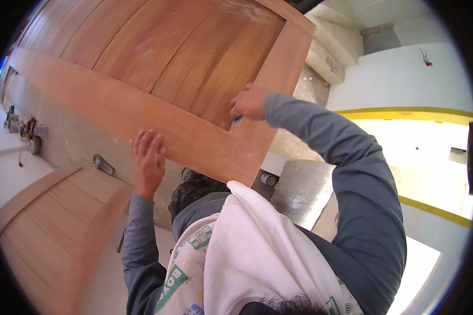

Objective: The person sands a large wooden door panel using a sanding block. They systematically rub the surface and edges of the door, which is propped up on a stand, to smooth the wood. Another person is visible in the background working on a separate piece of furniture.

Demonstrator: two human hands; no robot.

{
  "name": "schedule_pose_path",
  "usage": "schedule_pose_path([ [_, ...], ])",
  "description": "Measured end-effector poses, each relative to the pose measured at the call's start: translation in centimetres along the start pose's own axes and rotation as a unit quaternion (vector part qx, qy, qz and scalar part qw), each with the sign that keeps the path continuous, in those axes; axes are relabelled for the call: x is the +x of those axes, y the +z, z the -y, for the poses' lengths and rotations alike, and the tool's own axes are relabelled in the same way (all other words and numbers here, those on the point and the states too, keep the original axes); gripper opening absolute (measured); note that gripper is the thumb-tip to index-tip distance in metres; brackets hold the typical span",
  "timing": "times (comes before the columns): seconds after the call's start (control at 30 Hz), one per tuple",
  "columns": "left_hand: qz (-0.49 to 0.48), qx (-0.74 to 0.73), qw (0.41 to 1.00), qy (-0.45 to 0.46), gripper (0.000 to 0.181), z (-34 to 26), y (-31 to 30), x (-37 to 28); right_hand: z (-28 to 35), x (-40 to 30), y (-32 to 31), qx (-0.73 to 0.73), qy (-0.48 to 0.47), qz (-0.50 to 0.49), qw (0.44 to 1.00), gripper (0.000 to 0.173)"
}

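Note:
A large wooden door (pixel 173 122) with a flat frame and grooved, stained inner boards lies before me. My left hand (pixel 148 157) rests with its fingers spread on the near edge of the frame. Over the frame's inner edge near the right corner is my right hand (pixel 249 103), its fingers curled round a small greyish object (pixel 237 119), mostly hidden, whose kind I cannot tell. Whitish smears mark the boards at the far end. Small pale spots show on the frame corner below my right hand.
A second wooden door (pixel 51 220) stands at lower left. On the floor lie a dark shoe (pixel 103 164) and a heap of tools and cords (pixel 29 132). A can (pixel 269 179) stands beneath the door's corner, beside a shiny sheet (pixel 303 189). Yellow tape (pixel 410 112) edges a bright wall opening.

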State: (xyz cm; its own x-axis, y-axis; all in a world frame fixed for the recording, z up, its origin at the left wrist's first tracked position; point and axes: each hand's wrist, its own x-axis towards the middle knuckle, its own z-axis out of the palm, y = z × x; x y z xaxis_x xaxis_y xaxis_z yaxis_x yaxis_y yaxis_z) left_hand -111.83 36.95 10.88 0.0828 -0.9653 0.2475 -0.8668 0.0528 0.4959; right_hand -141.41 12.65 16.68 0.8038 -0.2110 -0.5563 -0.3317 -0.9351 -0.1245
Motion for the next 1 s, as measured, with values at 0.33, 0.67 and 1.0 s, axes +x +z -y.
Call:
schedule_pose_path([
  [0.33, -0.068, -0.032, 0.952, -0.296, 0.026, 6.4, 1.2, -17.8, -0.8, 2.1, -2.4, -0.123, 0.050, 0.121, 0.984, 0.038],
  [0.67, -0.131, -0.041, 0.933, -0.331, 0.025, 2.0, 2.6, -17.1, -0.8, 2.9, -1.5, -0.106, -0.049, 0.127, 0.985, 0.039],
  [1.0, -0.213, 0.042, 0.933, -0.286, 0.037, -8.4, 7.5, -1.1, -1.4, 4.0, -0.8, -0.018, -0.258, 0.058, 0.964, 0.039],
])
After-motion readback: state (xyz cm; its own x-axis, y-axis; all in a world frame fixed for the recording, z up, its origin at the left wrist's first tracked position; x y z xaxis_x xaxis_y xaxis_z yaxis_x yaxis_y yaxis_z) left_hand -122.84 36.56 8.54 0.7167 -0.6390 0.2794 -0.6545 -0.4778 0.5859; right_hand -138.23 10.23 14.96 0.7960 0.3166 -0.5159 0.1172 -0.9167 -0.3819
